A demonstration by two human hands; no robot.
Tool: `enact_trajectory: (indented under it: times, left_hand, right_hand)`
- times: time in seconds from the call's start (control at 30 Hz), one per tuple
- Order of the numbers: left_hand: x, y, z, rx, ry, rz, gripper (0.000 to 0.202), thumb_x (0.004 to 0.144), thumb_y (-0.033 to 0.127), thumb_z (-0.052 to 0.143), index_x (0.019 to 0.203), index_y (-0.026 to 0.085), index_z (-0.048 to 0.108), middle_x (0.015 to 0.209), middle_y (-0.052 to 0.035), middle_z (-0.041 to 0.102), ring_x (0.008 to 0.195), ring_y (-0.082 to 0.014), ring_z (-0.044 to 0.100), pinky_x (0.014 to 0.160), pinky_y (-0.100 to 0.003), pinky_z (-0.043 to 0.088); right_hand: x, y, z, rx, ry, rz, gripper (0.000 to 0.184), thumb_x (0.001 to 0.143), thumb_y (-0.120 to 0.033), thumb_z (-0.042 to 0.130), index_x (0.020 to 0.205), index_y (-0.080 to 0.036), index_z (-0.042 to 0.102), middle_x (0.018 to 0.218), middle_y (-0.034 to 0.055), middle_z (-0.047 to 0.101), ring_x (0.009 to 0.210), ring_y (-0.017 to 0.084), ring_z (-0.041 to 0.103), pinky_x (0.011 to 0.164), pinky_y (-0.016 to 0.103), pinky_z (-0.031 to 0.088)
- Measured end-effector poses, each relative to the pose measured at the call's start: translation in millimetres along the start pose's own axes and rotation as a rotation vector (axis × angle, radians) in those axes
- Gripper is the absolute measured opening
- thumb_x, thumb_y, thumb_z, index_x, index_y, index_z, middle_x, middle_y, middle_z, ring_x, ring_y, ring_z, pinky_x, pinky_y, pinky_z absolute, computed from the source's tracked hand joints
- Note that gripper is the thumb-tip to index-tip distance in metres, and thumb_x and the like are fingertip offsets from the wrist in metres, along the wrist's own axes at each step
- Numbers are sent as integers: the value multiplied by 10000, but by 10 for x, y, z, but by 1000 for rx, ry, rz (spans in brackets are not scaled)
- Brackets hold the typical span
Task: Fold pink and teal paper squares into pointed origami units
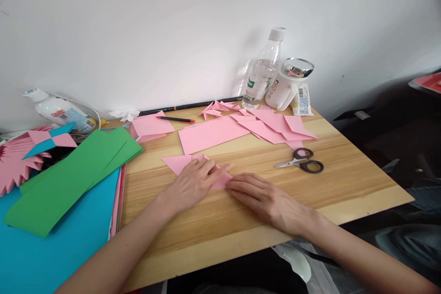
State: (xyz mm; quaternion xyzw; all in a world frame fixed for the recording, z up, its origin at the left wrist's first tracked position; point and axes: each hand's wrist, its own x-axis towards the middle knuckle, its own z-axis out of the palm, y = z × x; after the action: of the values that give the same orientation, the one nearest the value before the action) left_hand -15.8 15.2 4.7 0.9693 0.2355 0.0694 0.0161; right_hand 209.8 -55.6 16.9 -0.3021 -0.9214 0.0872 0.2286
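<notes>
A folded piece of pink paper (176,163) lies on the wooden tabletop, its pointed left end showing. Across its middle my left hand (193,181) presses down, the fingers bent and held on the paper, one finger reaching toward the right. My right hand (267,197) has its fingers close together at the paper's right corner, the thumb hidden under them. Part of the paper is covered by both hands. Just behind it is a flat pink strip (213,134). Scissors (299,161) with dark handles lie to the right of my hands.
More pink pieces (275,124) and small folded ones (220,108) lie toward the wall. A pen (175,119) rests on pink sheets. A water bottle (262,73) and white mug (284,85) stand behind. Green strips (72,183) cover blue paper (69,248) at left.
</notes>
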Motion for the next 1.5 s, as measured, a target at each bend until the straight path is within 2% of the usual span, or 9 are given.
enact_trajectory:
  times: [0.23, 0.4, 0.6, 0.73, 0.87, 1.03, 1.17, 1.3, 1.5]
  left_hand:
    - [-5, -6, 15, -219, 47, -192, 434, 966, 215, 353, 1394, 178, 287, 1150, -90, 602, 1095, -220, 553, 963, -427, 433]
    - [-12, -10, 17, -215, 42, -192, 363, 972, 219, 346, 1331, 167, 367, 1224, -106, 584, 1204, -245, 508, 982, -441, 434]
    - [-50, -12, 81, -215, 109, -188, 348, 977, 254, 339, 1316, 182, 371, 1230, -120, 577, 1199, -247, 515, 965, -454, 451]
    - [-58, -22, 94, -238, 146, -175, 294, 974, 234, 345, 1256, 175, 404, 1170, -113, 587, 1178, -243, 515, 963, -451, 447]
    - [-46, -32, 44, -335, 168, -189, 243, 952, 220, 418, 1191, 174, 423, 1008, -70, 599, 993, -210, 567, 874, -400, 480]
    - [-25, -46, -18, -456, 146, -216, 179, 941, 169, 428, 1117, 200, 440, 980, -39, 573, 907, -173, 556, 778, -326, 496]
    - [-57, 12, -22, -180, 187, -75, 183, 955, 133, 356, 1082, 149, 486, 980, -88, 578, 934, -214, 554, 801, -378, 492]
    - [-151, 121, -25, 186, 187, 83, 202, 921, 75, 371, 915, 102, 571, 761, -75, 580, 716, -204, 578, 643, -334, 501]
    - [-205, 160, -29, 167, 184, 17, 346, 952, 77, 250, 1169, 36, 516, 1155, -191, 597, 1093, -239, 573, 846, -336, 515]
  right_hand:
    - [59, -36, 80, -142, -29, -64, 288, 959, -81, 367, 1169, -45, 560, 1186, 166, 618, 1040, 244, 564, 871, 413, 523]
    - [112, -89, 96, -158, -61, -4, 302, 961, -83, 321, 1050, -75, 610, 1092, 162, 629, 983, 241, 569, 809, 382, 536]
    - [176, -143, 192, -194, -120, 50, 354, 915, -57, 334, 1213, -47, 524, 997, 155, 601, 847, 248, 540, 740, 398, 536]
    - [227, -145, 196, -96, -153, 153, 296, 925, -79, 349, 1136, -90, 556, 972, 126, 583, 849, 223, 521, 772, 372, 523]
    - [239, -91, 181, 40, -156, 225, 197, 946, -128, 399, 1028, -144, 577, 1200, 124, 541, 979, 200, 510, 868, 339, 501]
    - [184, -35, 204, 78, -134, 174, 247, 956, -109, 356, 1088, -152, 559, 1494, 120, 317, 1106, 213, 459, 930, 381, 479]
    - [171, -30, 210, 108, -144, 189, 250, 952, -103, 369, 1100, -159, 562, 1460, 121, 373, 1075, 209, 468, 903, 389, 494]
    - [188, -33, 202, 145, -150, 191, 248, 960, -119, 360, 1069, -161, 579, 1345, 123, 490, 1036, 205, 472, 908, 388, 490]
    - [175, -40, 227, 145, -112, 231, 248, 954, -148, 395, 1126, -190, 568, 1452, 104, 335, 1105, 195, 474, 951, 360, 470]
